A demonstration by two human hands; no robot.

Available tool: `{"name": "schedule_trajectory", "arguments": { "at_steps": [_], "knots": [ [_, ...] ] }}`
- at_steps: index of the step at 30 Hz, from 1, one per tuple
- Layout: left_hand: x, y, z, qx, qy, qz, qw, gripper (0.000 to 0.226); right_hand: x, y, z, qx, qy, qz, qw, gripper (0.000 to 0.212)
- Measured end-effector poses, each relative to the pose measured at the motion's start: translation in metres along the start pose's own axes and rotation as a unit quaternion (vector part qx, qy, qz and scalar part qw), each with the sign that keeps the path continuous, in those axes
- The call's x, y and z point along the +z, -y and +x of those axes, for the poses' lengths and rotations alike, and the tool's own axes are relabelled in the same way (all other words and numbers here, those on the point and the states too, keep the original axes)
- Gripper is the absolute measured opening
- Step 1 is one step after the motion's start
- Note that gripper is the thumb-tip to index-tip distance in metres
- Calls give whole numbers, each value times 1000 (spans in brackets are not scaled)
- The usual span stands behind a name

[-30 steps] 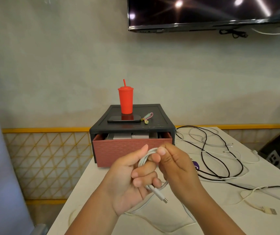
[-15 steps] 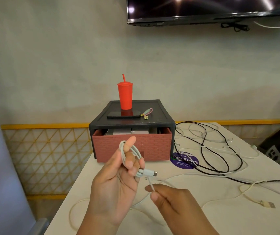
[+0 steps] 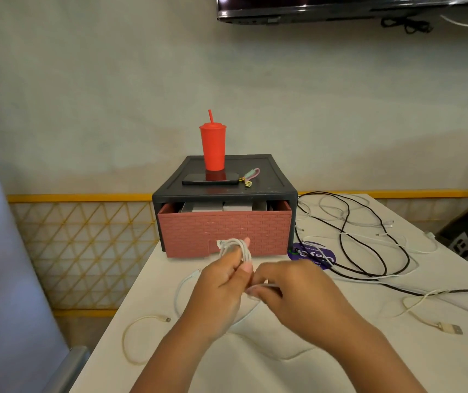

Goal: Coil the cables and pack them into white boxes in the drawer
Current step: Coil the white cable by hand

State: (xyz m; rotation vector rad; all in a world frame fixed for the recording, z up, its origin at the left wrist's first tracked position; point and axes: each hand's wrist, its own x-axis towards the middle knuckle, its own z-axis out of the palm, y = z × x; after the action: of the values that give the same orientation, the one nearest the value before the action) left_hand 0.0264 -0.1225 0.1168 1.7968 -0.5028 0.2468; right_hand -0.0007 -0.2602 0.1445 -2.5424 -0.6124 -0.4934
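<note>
Left hand (image 3: 221,285) grips thin white cable coil (image 3: 234,248); right hand (image 3: 292,293) pinches its loose strand, above white surface (image 3: 326,364).

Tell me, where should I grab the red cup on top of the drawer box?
Wrap your fingers round the middle of the red cup, just under its lid, coming in level from the left. It stands upright and widens upward, so it probably won't slip through your hand. The straw blocks a grab from above, and the phone lies in front of its base.

A red tumbler (image 3: 213,148) stands just behind a black phone (image 3: 210,179), a pastel keychain (image 3: 251,176) beside it.
</note>
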Motion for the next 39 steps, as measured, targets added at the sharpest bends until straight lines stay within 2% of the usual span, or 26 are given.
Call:
{"name": "schedule_trajectory", "arguments": {
  "at_steps": [1,2,4,6,8,11,13,16,19,22,28,34,39],
  "knots": [
    [0,1,-1,-9,19,-12,1000,18,-4,-2,5,6,-3,20,1000,10],
    [-1,0,-1,-20,32,-24,999,21,-7,-4,9,15,-9,40,999,17],
    [-5,-1,-2,-39,54,-37,997,43,-12,-10,16,22,-31,68,997,28],
    [-9,-7,-2,-53,79,-61,994,52,-15,-15,22,17,-57,108,992,25],
    [-12,-14,-2,-57,84,-92,991,41,-17,-19,26,17,-73,166,983,16],
    [-15,-19,0,-68,49,-152,985,18,-16,-24,30,15,-94,220,971,8],
    [-17,-19,1,-71,40,-230,970,17,-12,-27,32,9,-108,232,967,11],
    [-15,-20,2,-89,20,-335,938,28,-2,-30,31,2,-119,252,960,13],
    [-12,-21,4,-94,3,-378,921,27,9,-35,32,-1,-152,236,960,18],
    [-17,-18,7,-110,-40,-419,900,30,23,-49,28,24,-186,212,959,34],
    [-17,13,0,-172,-79,-487,853,29,81,-80,-1,99,-225,191,950,27],
    [-6,47,-11,-229,-114,-530,809,25,119,-100,-16,125,-229,155,953,43],
    [-1,79,-12,-226,-121,-582,772,24,124,-108,-5,128,-234,142,953,43]
  ]
}}
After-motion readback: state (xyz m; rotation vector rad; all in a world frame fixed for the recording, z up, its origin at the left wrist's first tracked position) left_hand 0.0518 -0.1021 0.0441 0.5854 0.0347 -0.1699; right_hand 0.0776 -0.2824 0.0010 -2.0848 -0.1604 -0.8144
